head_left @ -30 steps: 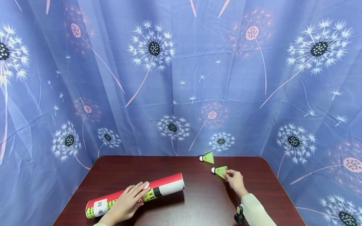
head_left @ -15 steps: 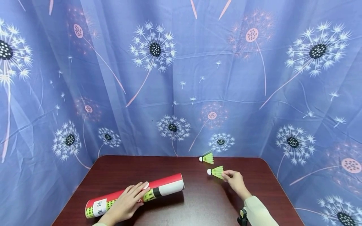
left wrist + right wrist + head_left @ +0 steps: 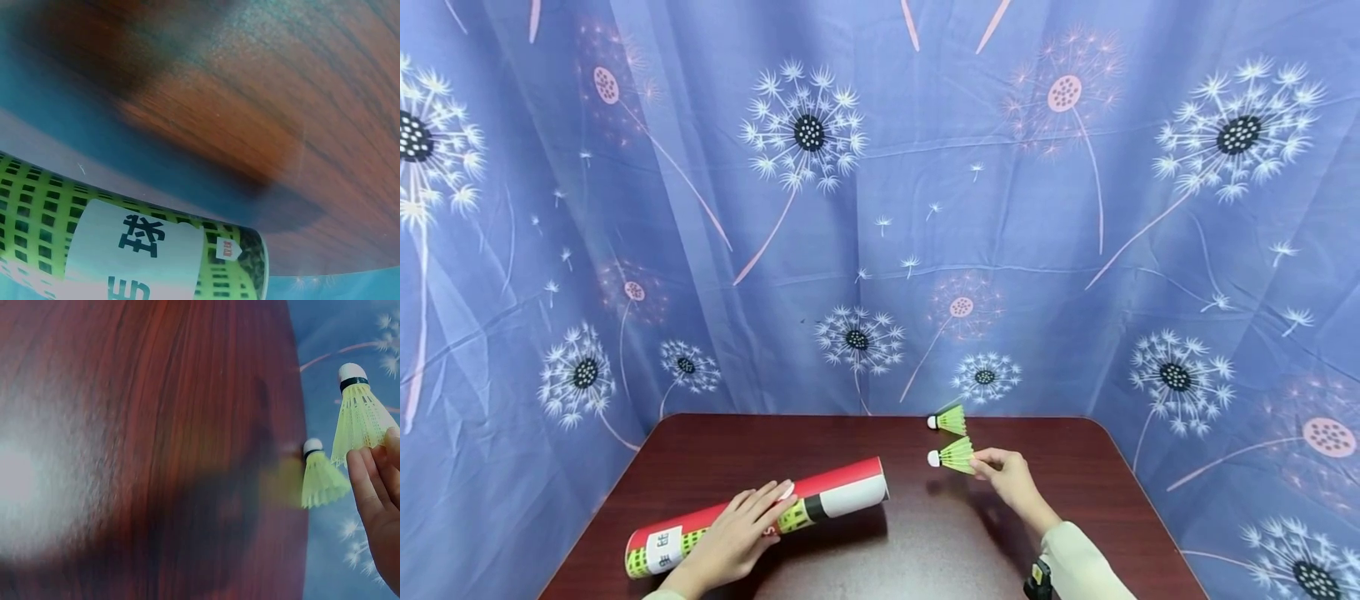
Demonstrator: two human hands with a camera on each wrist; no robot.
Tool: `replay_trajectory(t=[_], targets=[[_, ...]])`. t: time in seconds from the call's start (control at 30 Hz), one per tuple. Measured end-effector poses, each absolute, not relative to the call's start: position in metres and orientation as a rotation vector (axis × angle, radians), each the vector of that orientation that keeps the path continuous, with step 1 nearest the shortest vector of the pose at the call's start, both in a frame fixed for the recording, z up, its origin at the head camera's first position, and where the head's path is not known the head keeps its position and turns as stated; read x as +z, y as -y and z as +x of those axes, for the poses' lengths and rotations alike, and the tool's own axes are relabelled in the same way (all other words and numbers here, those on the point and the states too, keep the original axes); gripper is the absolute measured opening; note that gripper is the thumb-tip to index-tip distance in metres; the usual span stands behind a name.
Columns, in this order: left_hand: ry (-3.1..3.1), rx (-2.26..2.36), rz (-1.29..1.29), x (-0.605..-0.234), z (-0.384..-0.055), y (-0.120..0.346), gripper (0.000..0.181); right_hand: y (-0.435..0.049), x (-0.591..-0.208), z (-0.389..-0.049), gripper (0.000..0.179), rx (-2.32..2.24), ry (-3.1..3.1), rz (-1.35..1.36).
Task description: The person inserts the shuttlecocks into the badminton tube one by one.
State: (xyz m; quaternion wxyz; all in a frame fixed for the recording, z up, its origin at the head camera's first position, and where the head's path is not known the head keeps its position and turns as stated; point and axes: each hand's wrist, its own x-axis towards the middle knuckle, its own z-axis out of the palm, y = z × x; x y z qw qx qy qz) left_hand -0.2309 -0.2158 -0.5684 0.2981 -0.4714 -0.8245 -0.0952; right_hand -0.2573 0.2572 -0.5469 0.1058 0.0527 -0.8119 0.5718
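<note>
My right hand [image 3: 1009, 482] pinches a yellow-green shuttlecock [image 3: 957, 456] by the skirt's edge, its white cork pointing left toward the tube's side of the table. In the right wrist view the held shuttlecock [image 3: 362, 419] has its cork up, with fingertips at the skirt rim. A second shuttlecock [image 3: 952, 420] lies just behind it at the table's far edge. On the left, my left hand [image 3: 733, 533] rests over a red, white and green shuttlecock tube [image 3: 842, 490] lying on its side. The left wrist view shows one end of that tube [image 3: 37, 219], with a white label.
The dark red wooden table [image 3: 917, 550] has rounded far corners. A blue curtain [image 3: 880, 208] with dandelion prints hangs right behind the far edge and along both sides. A black wrist camera [image 3: 1039, 579] sits at the right cuff.
My right hand has carried the pinched shuttlecock to the left, from right of the second shuttlecock to just in front of it. The left hand and the tube have stayed in place.
</note>
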Motion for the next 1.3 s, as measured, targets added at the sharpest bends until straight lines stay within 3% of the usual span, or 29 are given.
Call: replay_trajectory(t=[0.2, 0.6, 0.87, 1.13, 1.3], targets=[[2.204, -0.259, -1.256, -0.567, -0.23, 0.214, 0.05, -0.243, -0.539, -0.251, 0.015, 1.73, 2.363, 0.324], [2.236, -0.207, -1.243, -0.565, -0.229, 0.212, 0.069, -0.207, -0.536, -0.243, 0.012, 1.779, 2.339, 0.527], [2.211, -0.226, -1.256, -0.565, -0.23, 0.211, 0.064, -0.184, -0.513, -0.227, 0.009, 1.723, 2.388, 0.584], [2.21, -0.254, -1.258, -0.567, -0.23, 0.209, 0.065, -0.176, -0.539, -0.239, 0.012, 1.643, 2.368, 0.724], [2.204, -0.254, -1.259, -0.569, -0.23, 0.21, 0.068, -0.169, -0.526, -0.231, 0.012, 1.6, 2.368, 0.761]])
